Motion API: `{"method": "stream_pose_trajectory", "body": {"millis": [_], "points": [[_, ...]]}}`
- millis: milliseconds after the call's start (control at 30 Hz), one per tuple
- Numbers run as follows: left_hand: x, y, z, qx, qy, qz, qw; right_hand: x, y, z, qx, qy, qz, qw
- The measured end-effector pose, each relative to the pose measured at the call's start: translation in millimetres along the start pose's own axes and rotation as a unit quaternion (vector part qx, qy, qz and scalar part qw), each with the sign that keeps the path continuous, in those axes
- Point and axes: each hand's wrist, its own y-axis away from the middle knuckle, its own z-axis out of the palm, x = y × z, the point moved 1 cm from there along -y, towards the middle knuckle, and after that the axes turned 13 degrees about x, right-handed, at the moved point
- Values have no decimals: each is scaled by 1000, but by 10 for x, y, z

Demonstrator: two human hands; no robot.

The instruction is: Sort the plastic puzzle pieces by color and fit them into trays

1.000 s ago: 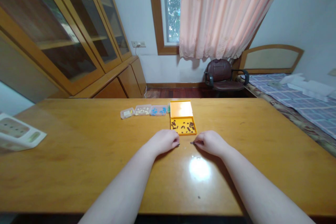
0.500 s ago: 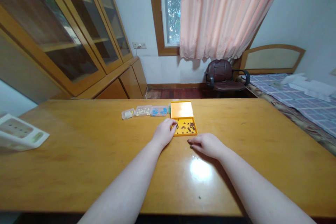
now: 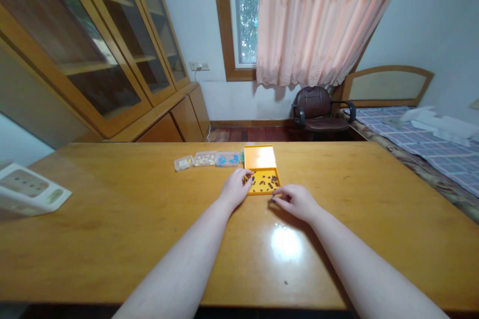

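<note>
A yellow hinged box (image 3: 259, 193) lies open on the table, its lid (image 3: 259, 156) folded back away from me. Small dark brown pieces (image 3: 270, 185) are scattered across its tray. My left hand (image 3: 235, 189) is closed at the tray's left edge, thumb and fingers bent over the rim. Just off the front right corner of the box is my right hand (image 3: 297, 201), its thumb and forefinger drawn together in a pinch. Whatever sits between those fingertips is too small to make out.
Left of the box stand clear plastic containers, one with blue pieces (image 3: 228, 159), one with cream pieces (image 3: 205, 159), and a smaller one (image 3: 183, 163). A tiny dark piece (image 3: 286, 282) lies near the table's front edge. A white box (image 3: 32, 190) stands far left.
My right hand has lifted slightly off the tabletop and moved closer to the box's front corner, its fingertips changing position. My left hand stays at the box's left edge.
</note>
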Motion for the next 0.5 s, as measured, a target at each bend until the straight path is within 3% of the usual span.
{"method": "stream_pose_trajectory", "body": {"millis": [233,333,500], "points": [[-12,13,40,22,5,42,999,181,-110,82,105,-52,118,986],[-51,39,92,-15,-23,12,1000,304,-123,85,159,-109,162,968],[-123,61,170,-75,-23,-33,996,467,-137,159,162,-249,179,938]]}}
